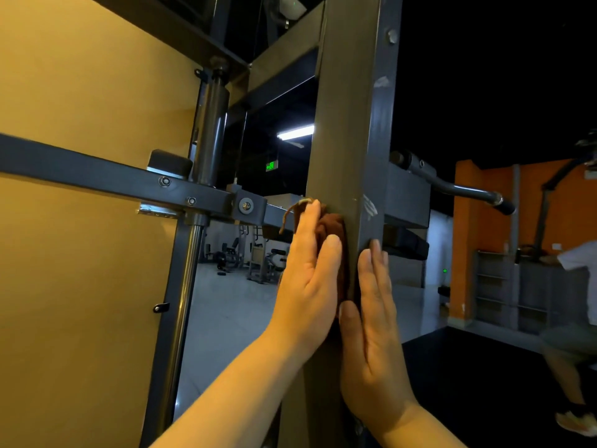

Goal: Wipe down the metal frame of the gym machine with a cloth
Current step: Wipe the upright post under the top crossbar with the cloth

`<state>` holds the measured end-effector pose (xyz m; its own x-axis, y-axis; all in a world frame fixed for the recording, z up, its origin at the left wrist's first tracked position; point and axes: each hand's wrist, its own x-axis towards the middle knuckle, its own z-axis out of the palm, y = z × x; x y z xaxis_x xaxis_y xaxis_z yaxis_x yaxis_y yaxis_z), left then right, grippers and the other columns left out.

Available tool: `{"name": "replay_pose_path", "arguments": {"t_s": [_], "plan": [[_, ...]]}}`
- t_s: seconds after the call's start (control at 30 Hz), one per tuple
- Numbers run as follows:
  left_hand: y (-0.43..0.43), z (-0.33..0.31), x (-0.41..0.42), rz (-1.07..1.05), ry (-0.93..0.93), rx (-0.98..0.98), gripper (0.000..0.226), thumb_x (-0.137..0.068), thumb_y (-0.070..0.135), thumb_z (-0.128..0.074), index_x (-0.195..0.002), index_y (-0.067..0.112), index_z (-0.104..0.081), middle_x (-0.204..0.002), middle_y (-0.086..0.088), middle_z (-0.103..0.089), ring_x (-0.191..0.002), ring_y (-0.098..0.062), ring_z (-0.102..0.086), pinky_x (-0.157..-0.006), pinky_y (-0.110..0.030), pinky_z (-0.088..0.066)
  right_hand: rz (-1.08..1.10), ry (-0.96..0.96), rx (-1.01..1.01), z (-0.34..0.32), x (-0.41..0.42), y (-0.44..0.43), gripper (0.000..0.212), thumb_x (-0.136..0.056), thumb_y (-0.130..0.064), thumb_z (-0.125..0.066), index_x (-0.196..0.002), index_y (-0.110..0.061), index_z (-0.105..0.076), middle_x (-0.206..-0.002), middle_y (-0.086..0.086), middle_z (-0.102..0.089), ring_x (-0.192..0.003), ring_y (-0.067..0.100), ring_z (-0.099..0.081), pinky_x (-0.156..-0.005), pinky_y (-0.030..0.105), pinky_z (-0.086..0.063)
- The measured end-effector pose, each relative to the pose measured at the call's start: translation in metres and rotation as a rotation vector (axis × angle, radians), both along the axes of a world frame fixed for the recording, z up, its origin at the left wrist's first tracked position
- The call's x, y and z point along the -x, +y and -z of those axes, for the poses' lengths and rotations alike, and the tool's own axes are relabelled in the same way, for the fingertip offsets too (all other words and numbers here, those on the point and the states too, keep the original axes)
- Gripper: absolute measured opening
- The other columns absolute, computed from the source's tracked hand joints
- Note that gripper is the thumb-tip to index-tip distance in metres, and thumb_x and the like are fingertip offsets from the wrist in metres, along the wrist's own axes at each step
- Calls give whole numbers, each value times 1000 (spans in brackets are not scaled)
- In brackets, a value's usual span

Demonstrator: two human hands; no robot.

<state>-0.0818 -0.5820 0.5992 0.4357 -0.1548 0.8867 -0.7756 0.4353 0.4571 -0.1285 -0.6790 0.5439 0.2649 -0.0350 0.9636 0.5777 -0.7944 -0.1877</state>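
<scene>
A wide grey upright post (350, 124) of the gym machine's metal frame fills the middle of the view. A reddish-brown cloth (336, 234) lies flat against the post's front face. My left hand (308, 279) presses the cloth to the post with straight fingers. My right hand (371, 321) lies flat along the post's right edge, fingers straight and pointing up, its thumb touching the cloth's lower end. A frayed strip of the cloth sticks out above my left fingertips.
A grey crossbar (113, 179) with bolts runs left from the post across a yellow panel (80, 76). A chrome guide rod (190, 276) stands left of my hands. A handle bar (465, 189) juts out right. A person (575, 318) moves at the far right.
</scene>
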Motion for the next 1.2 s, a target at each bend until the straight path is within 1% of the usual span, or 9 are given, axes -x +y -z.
{"name": "replay_pose_path", "arguments": {"t_s": [0.13, 0.27, 0.43, 0.6, 0.77, 0.9, 1.03, 1.13, 1.2], "plan": [[4, 30, 6, -71, -186, -52, 51, -107, 38, -44, -155, 49, -36, -162, 26, -36, -153, -3, -30, -126, -44, -29, 56, -60, -7, 1, -9, -3, 56, -110, -37, -30, -162, -39, -10, -171, -16, -5, -158, 12, -4, -128, 30, -16], [-2, 20, -2, -158, -159, -14, 51, -106, 41, -44, -155, 46, -33, -161, 25, -37, -151, -1, -32, -125, -46, -31, -17, -17, -7, 0, -2, 0, 59, -109, -34, -33, -160, -44, -6, -170, -22, 0, -157, 7, 2, -125, 18, -6], [-5, -31, 2, -150, -87, 9, 57, -104, 45, -44, -159, 41, -31, -160, 24, -37, -148, 4, -34, -125, -41, -32, 25, -29, 6, -1, -2, -1, 60, -106, -41, -28, -161, -45, -3, -170, -22, 1, -157, 7, 2, -124, 17, -5], [3, 32, -9, -200, -315, -82, 57, -105, 36, -45, -158, 49, -30, -166, 21, -31, -156, -10, -26, -125, -53, -27, 0, -65, -4, 0, -8, -3, 58, -108, -42, -29, -162, -42, -7, -171, -17, -5, -158, 13, -4, -126, 32, -16], [9, 16, -22, -192, -250, -94, 56, -106, 40, -45, -160, 43, -30, -164, 22, -34, -153, -3, -31, -126, -46, -31, -23, -17, 29, -1, 3, 1, 61, -106, -39, -27, -161, -42, -2, -169, -23, 6, -157, 6, 6, -122, 35, -8], [0, -29, -9, -126, -76, -16, 59, -103, 43, -45, -160, 39, -30, -161, 19, -37, -148, 0, -36, -124, -42, -33, -9, -32, 17, 1, -3, -2, 62, -107, -35, -29, -163, -35, -5, -170, -18, 3, -158, 10, 3, -126, 21, -5], [5, 2, 2, -115, -307, -117, 54, -106, 36, -45, -159, 36, -31, -165, 19, -34, -154, -7, -29, -126, -44, -30, -38, -48, -74, -2, -14, -2, 54, -109, -48, -27, -161, -46, -12, -169, -21, -8, -158, 15, -9, -126, 40, -17], [6, -5, -6, -135, -319, -110, 52, -108, 37, -45, -158, 39, -30, -165, 20, -34, -154, -4, -29, -127, -44, -29, -19, -47, 33, 0, -7, -2, 60, -110, -31, -35, -163, -36, -7, -171, -17, -1, -158, 12, 0, -125, 29, -8], [2, -25, -5, -163, -255, -66, 51, -107, 38, -44, -157, 40, -32, -162, 23, -35, -151, 1, -30, -126, -38, -30, 13, -54, 44, 1, 0, -4, 61, -109, -33, -33, -163, -37, -5, -170, -18, 1, -158, 10, 1, -123, 21, -4]]}}
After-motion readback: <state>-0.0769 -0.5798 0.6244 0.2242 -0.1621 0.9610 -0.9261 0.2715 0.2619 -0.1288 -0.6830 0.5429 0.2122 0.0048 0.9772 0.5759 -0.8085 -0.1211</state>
